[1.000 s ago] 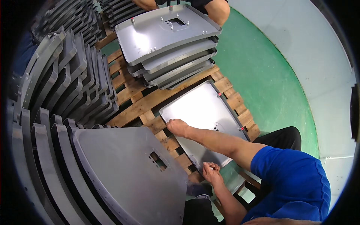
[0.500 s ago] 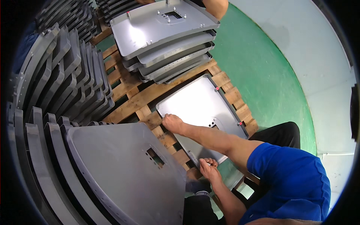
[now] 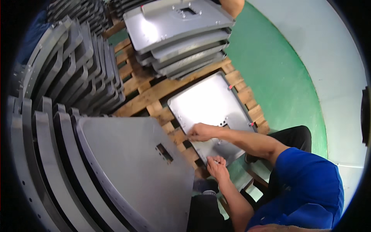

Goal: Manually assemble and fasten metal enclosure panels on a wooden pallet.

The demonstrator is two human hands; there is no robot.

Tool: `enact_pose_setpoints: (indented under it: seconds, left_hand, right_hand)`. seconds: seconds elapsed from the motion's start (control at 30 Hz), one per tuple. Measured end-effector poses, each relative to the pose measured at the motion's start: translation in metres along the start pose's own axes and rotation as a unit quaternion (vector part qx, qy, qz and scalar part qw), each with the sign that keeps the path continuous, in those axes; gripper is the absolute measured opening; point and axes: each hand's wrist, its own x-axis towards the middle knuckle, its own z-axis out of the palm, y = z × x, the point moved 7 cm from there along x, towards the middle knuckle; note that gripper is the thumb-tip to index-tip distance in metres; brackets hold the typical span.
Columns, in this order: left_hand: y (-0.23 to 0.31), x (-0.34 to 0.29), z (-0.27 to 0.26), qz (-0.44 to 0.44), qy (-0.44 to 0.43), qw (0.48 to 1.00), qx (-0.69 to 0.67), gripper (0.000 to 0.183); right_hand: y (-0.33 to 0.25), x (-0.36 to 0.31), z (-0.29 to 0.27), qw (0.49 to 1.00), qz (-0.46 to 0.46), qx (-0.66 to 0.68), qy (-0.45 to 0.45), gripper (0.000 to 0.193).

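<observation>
Panel (image 3: 205, 100) flat on pallet (image 3: 154, 93).
Right hand (image 3: 201, 132) at its left rim, fingers curled, cannot tell what they hold; left hand (image 3: 218, 168) by near corner, fingers folded round small pale piece (image 3: 216, 162).

We see a silver-grey metal panel (image 3: 205, 100) lying on the wooden pallet (image 3: 135, 106), its edges raised and corners rounded. Dark holes (image 3: 223, 122) cluster by its cutout (image 3: 226, 126); two red-tipped posts (image 3: 230, 87) line one side. Our left hand (image 3: 218, 170) holds a small pale piece (image 3: 216, 162).
</observation>
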Motion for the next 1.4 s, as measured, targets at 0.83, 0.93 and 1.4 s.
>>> enact_pose_setpoints:
  seconds: [0.83, 0.93, 1.4]
  left_hand:
    - [0.003, 0.003, -0.020, -0.024, 0.004, 1.000, 0.000, 0.046]
    - [-0.001, 0.004, -0.020, -0.041, -0.012, 0.999, 0.004, 0.042]
    - [-0.002, -0.003, -0.019, -0.029, -0.023, 0.999, -0.030, 0.028]
  right_hand:
    - [0.016, -0.085, 0.031, 0.983, 0.020, 0.181, -0.038, 0.018]
    - [0.034, -0.060, -0.003, 0.971, 0.083, 0.149, 0.165, 0.016]
    - [0.062, 0.034, -0.034, 0.915, 0.089, 0.030, 0.391, 0.019]
